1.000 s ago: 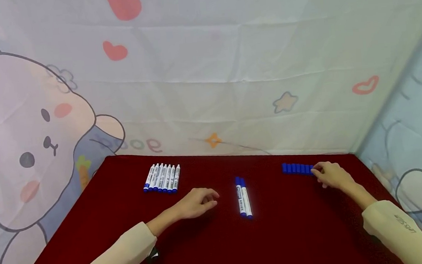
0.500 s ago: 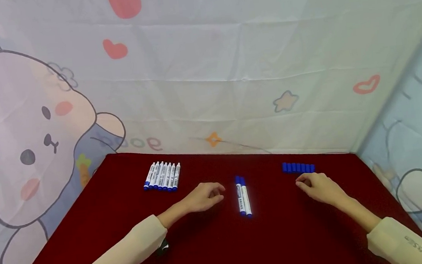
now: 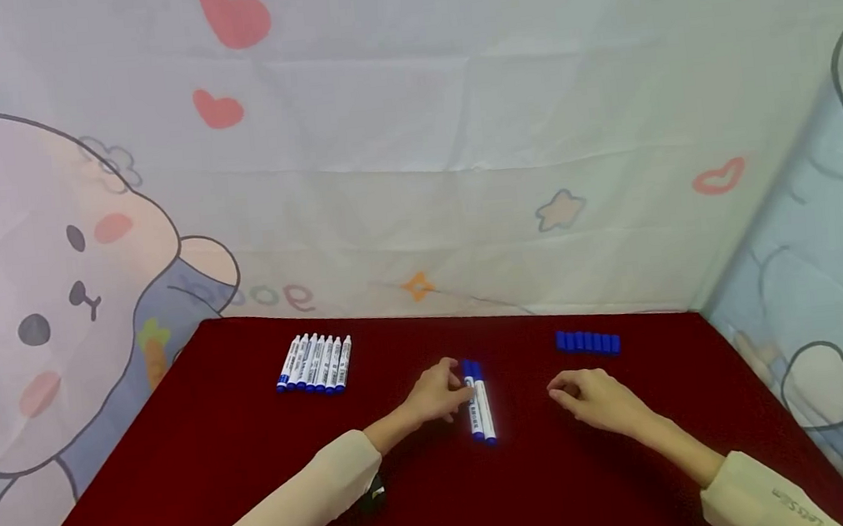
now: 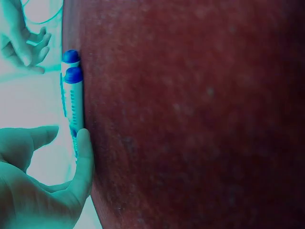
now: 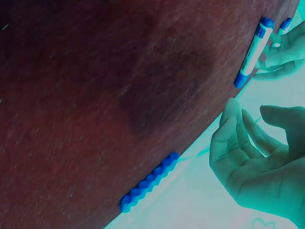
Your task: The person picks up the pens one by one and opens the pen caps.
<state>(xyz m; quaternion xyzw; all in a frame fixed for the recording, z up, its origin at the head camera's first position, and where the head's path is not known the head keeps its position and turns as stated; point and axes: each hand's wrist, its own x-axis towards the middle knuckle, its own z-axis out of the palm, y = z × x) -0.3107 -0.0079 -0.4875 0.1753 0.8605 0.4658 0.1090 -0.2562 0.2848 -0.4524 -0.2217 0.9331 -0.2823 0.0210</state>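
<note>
Two white whiteboard markers with blue caps lie side by side mid-table, a left one [image 3: 475,421] and a right one [image 3: 486,412]. My left hand [image 3: 431,394] is at the left marker, thumb and fingers spread apart, a fingertip overlapping its barrel in the head view. In the left wrist view, a fingertip [image 4: 83,138] comes right up to the near marker [image 4: 73,98]. My right hand [image 3: 601,402] hovers to the right of the pair, fingers loosely bent with nothing between them. Beyond it sits a row of blue marker caps [image 3: 588,343].
Several uncapped white markers [image 3: 316,364] lie in a neat row at the back left of the dark red tablecloth [image 3: 258,461]. A printed fabric curtain [image 3: 380,133] with cartoon figures encloses the table's back and sides.
My left hand has moved right, up to the marker pair. My right hand has drawn away from the row of caps, leftward and nearer me. The head view has shifted slightly.
</note>
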